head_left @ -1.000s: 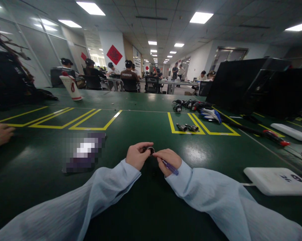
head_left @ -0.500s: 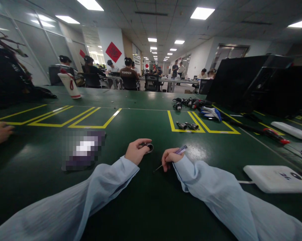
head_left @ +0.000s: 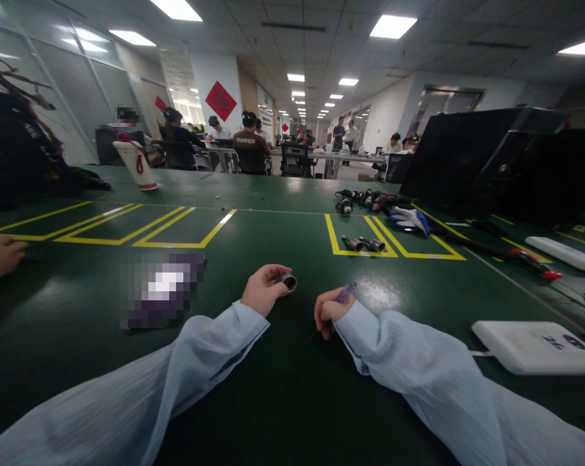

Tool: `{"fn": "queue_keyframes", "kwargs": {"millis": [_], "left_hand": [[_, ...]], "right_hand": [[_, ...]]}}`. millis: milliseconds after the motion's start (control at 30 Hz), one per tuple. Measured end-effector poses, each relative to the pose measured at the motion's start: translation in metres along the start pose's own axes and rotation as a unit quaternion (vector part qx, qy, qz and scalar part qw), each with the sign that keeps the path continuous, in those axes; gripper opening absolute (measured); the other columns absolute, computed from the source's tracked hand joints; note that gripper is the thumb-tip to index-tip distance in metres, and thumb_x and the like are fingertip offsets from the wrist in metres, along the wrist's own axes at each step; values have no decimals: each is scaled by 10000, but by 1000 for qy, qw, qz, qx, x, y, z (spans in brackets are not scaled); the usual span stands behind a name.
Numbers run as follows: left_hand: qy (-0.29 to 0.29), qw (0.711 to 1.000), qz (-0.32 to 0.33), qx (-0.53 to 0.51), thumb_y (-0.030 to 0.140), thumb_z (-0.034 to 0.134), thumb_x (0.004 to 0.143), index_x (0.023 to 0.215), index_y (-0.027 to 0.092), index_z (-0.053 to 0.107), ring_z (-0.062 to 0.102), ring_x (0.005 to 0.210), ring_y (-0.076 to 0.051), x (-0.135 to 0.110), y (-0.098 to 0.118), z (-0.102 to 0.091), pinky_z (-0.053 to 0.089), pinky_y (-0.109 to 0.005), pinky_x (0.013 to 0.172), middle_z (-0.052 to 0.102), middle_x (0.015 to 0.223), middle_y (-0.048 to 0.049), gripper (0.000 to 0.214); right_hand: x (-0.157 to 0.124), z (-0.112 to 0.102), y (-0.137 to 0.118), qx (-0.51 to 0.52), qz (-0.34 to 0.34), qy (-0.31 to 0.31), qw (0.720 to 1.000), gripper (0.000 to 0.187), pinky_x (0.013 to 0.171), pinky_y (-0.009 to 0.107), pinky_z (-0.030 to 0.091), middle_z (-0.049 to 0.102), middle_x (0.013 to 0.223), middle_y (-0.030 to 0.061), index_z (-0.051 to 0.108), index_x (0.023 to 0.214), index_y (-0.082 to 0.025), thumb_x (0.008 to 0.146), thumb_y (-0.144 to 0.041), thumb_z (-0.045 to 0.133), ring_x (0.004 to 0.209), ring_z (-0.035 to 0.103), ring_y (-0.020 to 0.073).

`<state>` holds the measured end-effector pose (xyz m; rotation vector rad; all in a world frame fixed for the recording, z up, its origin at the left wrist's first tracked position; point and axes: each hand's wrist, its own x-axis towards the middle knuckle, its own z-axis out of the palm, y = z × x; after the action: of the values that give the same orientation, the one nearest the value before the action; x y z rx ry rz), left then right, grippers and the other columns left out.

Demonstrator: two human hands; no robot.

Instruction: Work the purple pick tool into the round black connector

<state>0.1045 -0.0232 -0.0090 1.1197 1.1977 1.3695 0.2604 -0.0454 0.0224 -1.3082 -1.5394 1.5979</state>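
My left hand (head_left: 263, 289) is closed on a grey metal cylinder (head_left: 288, 283), a cup-shaped part with its round open end facing right. My fingers hide its rear. To the right, my right hand (head_left: 328, 310) is wrapped round a slim screwdriver (head_left: 347, 292) with a clear purple handle, which sticks up behind the thumb. Its shaft points down toward the table and is hard to make out against the dark green. The screwdriver and the cylinder are apart. Two similar metal parts (head_left: 365, 244) lie farther off inside a yellow-taped box.
A pixelated dark flat object (head_left: 164, 291) lies left of my left hand. Another person's hand (head_left: 0, 259) rests at the left edge. A white device (head_left: 535, 347) is at right, with cabled parts (head_left: 353, 199) and a blue-white glove (head_left: 409, 220) beyond. A paper cup (head_left: 136, 166) stands back left.
My right hand has turned, so the screwdriver's handle stands more upright and its shaft no longer points left. My left hand has tilted the cylinder slightly.
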Motion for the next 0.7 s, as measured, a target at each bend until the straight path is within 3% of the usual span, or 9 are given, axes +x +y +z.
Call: {"fn": "queue_keyframes", "kwargs": {"millis": [200, 433, 700], "left_hand": [[14, 999, -12, -41, 64, 610, 497, 790, 128, 563, 622, 707, -174, -1, 2, 1, 515, -379, 717, 590, 744, -9, 303], [8, 999, -12, -32, 81, 635, 467, 770, 138, 570, 613, 691, -157, -5, 5, 3, 523, -298, 612, 611, 786, -18, 315], [-29, 999, 3, 16, 104, 617, 524, 786, 129, 570, 614, 628, -128, -15, 13, 8, 518, -303, 653, 628, 774, -19, 267]], "right_hand": [[9, -11, 14, 114, -117, -66, 984, 186, 398, 187, 385, 582, 408, -9, 569, 484, -138, 537, -80, 401, 370, 494, 82], [15, -4, 25, 135, -266, 80, 951, 46, 515, 217, 428, 616, 549, -13, 535, 675, -172, 634, -179, 515, 507, 549, 93], [15, 8, 30, 7, -332, 145, 932, 28, 530, 237, 415, 621, 652, 19, 481, 682, -184, 665, -166, 494, 542, 541, 107]]}}
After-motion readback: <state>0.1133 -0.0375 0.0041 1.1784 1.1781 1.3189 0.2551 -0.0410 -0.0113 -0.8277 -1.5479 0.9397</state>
